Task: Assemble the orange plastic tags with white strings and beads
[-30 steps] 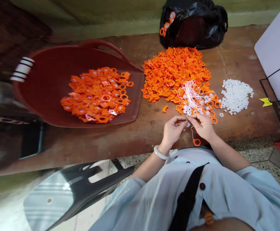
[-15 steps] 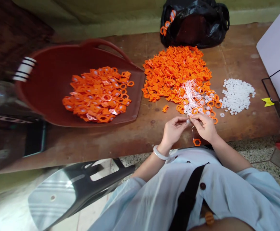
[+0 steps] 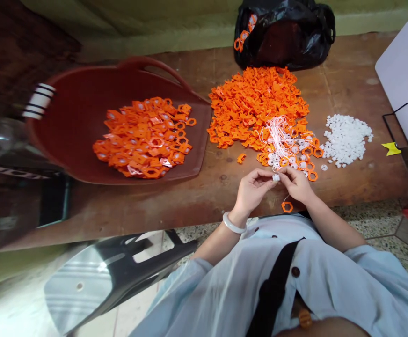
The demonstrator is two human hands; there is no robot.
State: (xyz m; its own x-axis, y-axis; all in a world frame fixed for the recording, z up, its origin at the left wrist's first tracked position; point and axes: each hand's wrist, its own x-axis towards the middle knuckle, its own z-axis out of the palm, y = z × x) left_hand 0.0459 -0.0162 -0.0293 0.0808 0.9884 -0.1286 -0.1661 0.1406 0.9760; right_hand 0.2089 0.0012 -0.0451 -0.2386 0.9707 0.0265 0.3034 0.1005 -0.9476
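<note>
Close together over the table's front edge, my two hands meet at a small white plastic spool (image 3: 276,178). My left hand (image 3: 255,188), with a white bangle at the wrist, pinches the spool at the fingertips. The fingers of my right hand (image 3: 298,185) are closed on a thin white string (image 3: 286,198) beside the spool. From that string hangs an orange hexagonal ring (image 3: 287,207), just below my right hand. Just beyond my fingers lie a bundle of white strings (image 3: 277,135) and several orange rings (image 3: 312,176) with white discs.
A heap of orange plastic pieces (image 3: 256,105) lies behind the strings, with white plastic pieces (image 3: 347,140) to its right. A brown tub (image 3: 74,93) of orange pieces stands left. At the back sits a black plastic bag (image 3: 288,37). A grey chair (image 3: 120,271) is below left.
The white spool now shows more clearly between my fingertips. The string to the hanging ring now comes from under my right fingers, with less of it showing.
</note>
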